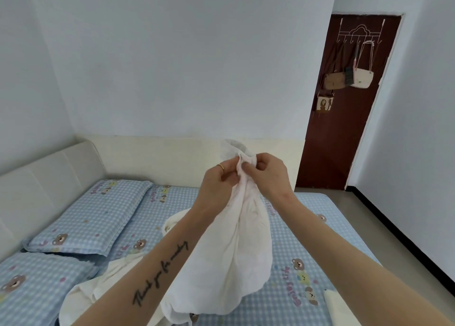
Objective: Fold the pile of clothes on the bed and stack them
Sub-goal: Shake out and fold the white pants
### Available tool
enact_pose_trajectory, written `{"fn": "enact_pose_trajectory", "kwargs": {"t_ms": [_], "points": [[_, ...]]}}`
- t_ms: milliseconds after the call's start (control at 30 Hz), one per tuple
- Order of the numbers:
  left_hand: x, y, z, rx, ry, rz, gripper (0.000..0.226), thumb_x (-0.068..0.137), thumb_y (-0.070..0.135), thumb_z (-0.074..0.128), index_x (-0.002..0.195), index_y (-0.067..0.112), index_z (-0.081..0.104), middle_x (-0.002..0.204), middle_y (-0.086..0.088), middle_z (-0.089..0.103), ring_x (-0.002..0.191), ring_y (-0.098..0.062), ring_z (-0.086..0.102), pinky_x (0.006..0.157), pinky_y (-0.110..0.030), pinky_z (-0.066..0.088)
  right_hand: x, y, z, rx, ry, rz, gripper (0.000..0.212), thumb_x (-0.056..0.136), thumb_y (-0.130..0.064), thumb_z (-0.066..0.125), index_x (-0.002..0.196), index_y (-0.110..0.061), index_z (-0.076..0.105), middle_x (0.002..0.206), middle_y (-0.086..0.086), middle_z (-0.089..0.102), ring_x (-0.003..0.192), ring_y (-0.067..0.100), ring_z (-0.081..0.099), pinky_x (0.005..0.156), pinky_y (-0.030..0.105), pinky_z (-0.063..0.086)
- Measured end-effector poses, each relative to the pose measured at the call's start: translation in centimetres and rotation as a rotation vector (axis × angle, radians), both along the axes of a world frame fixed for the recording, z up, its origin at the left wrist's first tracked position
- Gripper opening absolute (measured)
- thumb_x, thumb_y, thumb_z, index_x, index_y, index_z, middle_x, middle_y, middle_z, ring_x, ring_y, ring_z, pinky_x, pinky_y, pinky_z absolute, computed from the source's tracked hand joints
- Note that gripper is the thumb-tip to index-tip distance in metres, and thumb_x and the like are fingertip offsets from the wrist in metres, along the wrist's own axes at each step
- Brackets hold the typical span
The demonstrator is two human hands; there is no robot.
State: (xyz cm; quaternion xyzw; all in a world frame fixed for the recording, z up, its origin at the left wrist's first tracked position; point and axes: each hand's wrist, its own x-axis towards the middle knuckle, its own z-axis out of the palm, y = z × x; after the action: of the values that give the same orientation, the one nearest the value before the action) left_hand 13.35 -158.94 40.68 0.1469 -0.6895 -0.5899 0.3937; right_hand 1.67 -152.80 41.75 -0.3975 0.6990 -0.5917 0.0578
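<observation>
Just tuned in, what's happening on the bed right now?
A person is holding a white garment up above the bed, both hands pinching its top edge close together: left hand, right hand. It hangs bunched and unfolded. More pale clothes lie crumpled on the sheet at lower left, beside two pillows.

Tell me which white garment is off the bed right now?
The white garment that both hands, left and right, pinch at its top edge; it hangs. The cream garment lies crumpled on the bed.
</observation>
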Motion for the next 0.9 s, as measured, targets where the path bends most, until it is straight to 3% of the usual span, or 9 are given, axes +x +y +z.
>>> {"fn": "enact_pose_trajectory", "kwargs": {"t_ms": [67,133,200,400,533,700,800,867,900], "points": [[-0.1,-0.3,-0.1,-0.047,-0.055,-0.015,0.038,0.086,-0.001,0.058,0.107,0.028,0.069,0.103,0.001,0.073,0.098,-0.012,0.067,0.084,-0.023,0.053,-0.7,0.3,0.2,0.008,-0.025,-0.002,0.015,0.081,-0.02,0.068,0.088,-0.007,0.067,0.083,0.01,0.072,0.084,0.027,0.067,0.075,0.04,0.054],[-0.5,-0.4,0.0,-0.199,-0.193,0.076,0.046,0.085,0.008,0.064,0.128,0.022,0.057,0.111,-0.002,0.067,0.102,-0.014,0.064,0.093,-0.031,0.051,-0.8,0.5,0.4,0.015,-0.006,0.002,0.011,0.08,-0.019,0.068,0.085,-0.01,0.068,0.08,0.006,0.072,0.08,0.023,0.068,0.074,0.039,0.055],[-1.4,0.2,0.9,-0.357,-0.273,0.197,0.056,0.083,0.02,0.068,0.136,0.025,0.049,0.112,-0.001,0.06,0.097,-0.012,0.062,0.09,-0.028,0.05,-0.9,0.5,1.4,-0.001,0.027,-0.009,0.006,0.079,-0.019,0.069,0.082,-0.014,0.068,0.078,0.002,0.072,0.076,0.017,0.068,0.074,0.038,0.056],[-4.3,1.8,10.3,-0.587,-0.156,0.259,0.047,0.084,0.025,0.064,0.13,0.027,0.055,0.105,-0.004,0.059,0.085,-0.014,0.062,0.075,-0.021,0.05,-3.4,1.9,10.3,-0.177,0.043,0.012,0.003,0.083,-0.019,0.068,0.082,-0.02,0.066,0.087,0.006,0.073,0.085,0.021,0.07,0.082,0.047,0.056],[-5.7,3.7,17.2,-0.673,-0.013,0.215,0.028,0.084,0.018,0.062,0.112,0.019,0.065,0.091,-0.003,0.069,0.077,-0.016,0.063,0.074,-0.03,0.053,-4.5,3.6,17.2,-0.283,0.123,0.0,0.004,0.083,-0.016,0.065,0.081,-0.019,0.067,0.09,0.009,0.073,0.088,0.024,0.07,0.083,0.047,0.056],[-6.0,4.7,22.0,-0.537,0.028,-0.01,0.035,0.094,0.006,0.047,0.128,0.008,0.054,0.086,0.003,0.061,0.076,-0.01,0.064,0.081,-0.031,0.057,-6.0,6.0,22.0,-0.337,0.102,0.159,0.009,0.088,-0.008,0.059,0.09,-0.01,0.068,0.096,0.018,0.07,0.09,0.032,0.069,0.088,0.051,0.054],[-5.4,3.3,21.4,-0.957,-0.126,0.343,0.077,0.084,0.025,0.068,0.147,0.017,0.025,0.13,-0.009,0.042,0.116,-0.016,0.046,0.104,-0.027,0.037,-6.7,7.4,19.4,-0.292,0.071,0.325,0.014,0.091,-0.009,0.058,0.101,-0.005,0.067,0.096,0.019,0.065,0.086,0.029,0.063,0.089,0.048,0.052],[-4.8,2.3,20.5,-1.131,-0.308,0.27,0.094,0.077,0.038,0.073,0.15,0.023,0.015,0.147,-0.005,0.031,0.134,-0.017,0.027,0.107,-0.026,0.023,-6.7,8.1,16.2,-0.24,0.046,0.396,0.018,0.092,-0.009,0.057,0.107,-0.004,0.066,0.096,0.015,0.065,0.085,0.025,0.062,0.083,0.042,0.053],[-4.5,2.1,19.9,-1.131,-0.421,0.174,0.089,0.076,0.042,0.074,0.147,0.024,0.024,0.144,0.0,0.038,0.134,-0.016,0.032,0.104,-0.025,0.027,-6.6,8.3,14.7,-0.223,0.028,0.418,0.019,0.092,-0.009,0.058,0.109,-0.004,0.066,0.095,0.014,0.066,0.083,0.023,0.062,0.079,0.039,0.052]]}}
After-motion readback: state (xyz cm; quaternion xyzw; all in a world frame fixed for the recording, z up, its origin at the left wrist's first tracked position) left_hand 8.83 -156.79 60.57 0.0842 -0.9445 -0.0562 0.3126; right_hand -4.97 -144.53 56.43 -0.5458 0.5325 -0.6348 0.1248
